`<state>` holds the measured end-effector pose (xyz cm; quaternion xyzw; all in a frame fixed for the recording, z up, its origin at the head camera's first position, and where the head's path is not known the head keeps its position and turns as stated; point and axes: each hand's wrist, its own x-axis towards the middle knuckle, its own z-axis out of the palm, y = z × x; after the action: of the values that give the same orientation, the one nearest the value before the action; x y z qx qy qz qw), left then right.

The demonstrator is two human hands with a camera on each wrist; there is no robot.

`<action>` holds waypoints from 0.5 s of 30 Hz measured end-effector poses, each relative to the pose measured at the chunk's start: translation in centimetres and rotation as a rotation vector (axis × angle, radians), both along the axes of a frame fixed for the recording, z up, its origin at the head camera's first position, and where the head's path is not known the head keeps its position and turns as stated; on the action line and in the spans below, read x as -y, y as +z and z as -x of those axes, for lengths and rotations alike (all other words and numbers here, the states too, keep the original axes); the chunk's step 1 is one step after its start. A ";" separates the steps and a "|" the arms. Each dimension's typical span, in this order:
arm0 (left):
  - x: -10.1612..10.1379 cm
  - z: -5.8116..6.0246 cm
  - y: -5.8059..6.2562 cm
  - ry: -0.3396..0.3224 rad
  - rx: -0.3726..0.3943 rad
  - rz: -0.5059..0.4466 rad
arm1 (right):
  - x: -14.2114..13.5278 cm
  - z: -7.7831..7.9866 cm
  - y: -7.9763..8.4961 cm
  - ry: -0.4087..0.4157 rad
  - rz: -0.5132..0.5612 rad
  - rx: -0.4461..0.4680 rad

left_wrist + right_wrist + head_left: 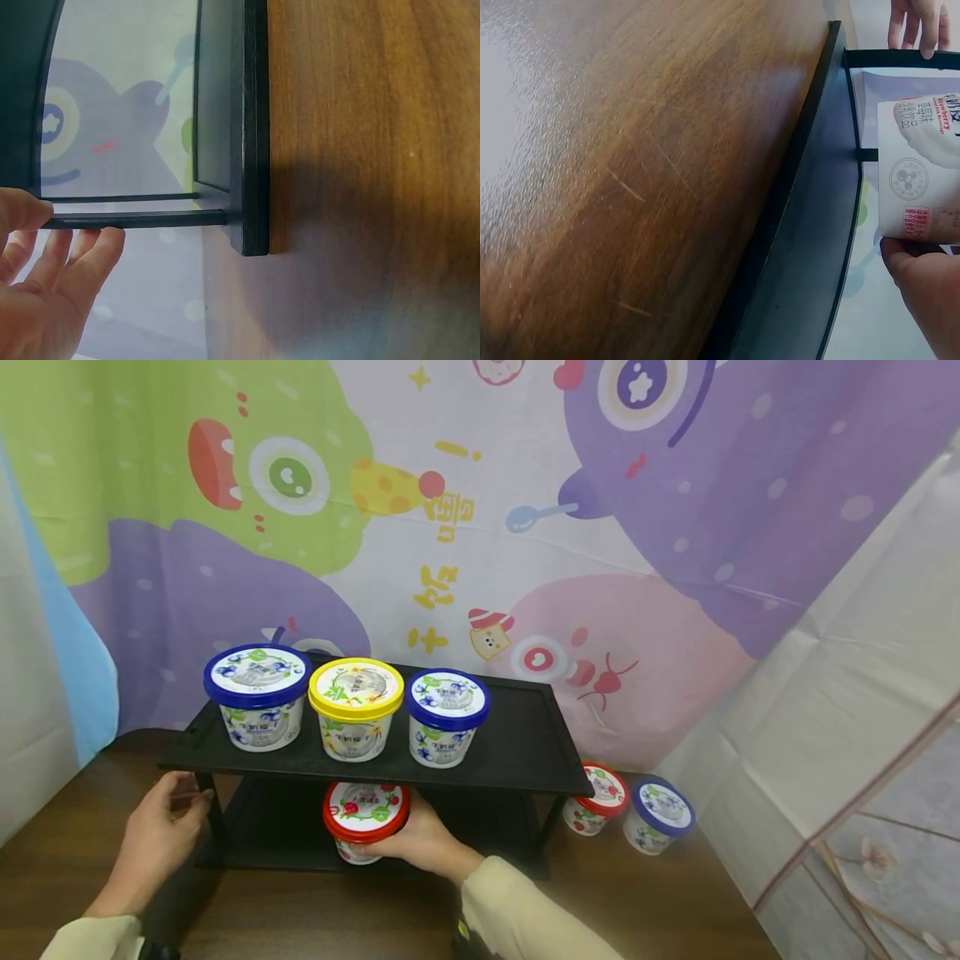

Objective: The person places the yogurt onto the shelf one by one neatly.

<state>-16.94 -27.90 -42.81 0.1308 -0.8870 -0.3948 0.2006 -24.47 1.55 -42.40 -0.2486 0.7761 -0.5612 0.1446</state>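
My right hand (pixel 423 843) grips a red-lidded strawberry cup (pixel 365 814), thumb and fingers around its side. The cup is upright at the front of the lower tier (pixel 285 835) of a black two-tier shelf, below the upper tier's front edge. In the right wrist view, the cup's printed white side (pixel 911 169) appears slightly apart from the lower tier (pixel 810 210). My left hand (pixel 161 835) is at the shelf's left front post (pixel 213 814). The left wrist view has its thumb and fingers (pixel 90 266) on opposite sides of that post (pixel 150 220), pinching it.
On the upper tier (pixel 517 743) stand a large blue-lidded cup (pixel 258 697), a yellow-lidded cup (pixel 356 706) and a smaller blue-lidded cup (pixel 446 718). Right of the shelf, a red-lidded cup (pixel 596 799) and a blue-lidded cup (pixel 658 817) stand on the wooden table (pixel 300 918). A cartoon curtain (pixel 465 552) hangs behind.
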 end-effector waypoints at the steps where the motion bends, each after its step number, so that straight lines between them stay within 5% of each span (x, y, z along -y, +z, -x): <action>1: 0.1 0.0 0.0 -0.001 0.003 0.000 | 0.1 0.0 -0.1 0.002 0.000 0.006; 15: 0.2 -0.2 -0.1 -0.018 -0.045 0.024 | 1.1 -0.1 -0.2 0.011 -0.012 -0.007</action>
<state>-16.79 -28.06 -42.92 0.1116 -0.8880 -0.3889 0.2188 -24.39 0.48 -42.58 -0.2540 0.7786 -0.5548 0.1464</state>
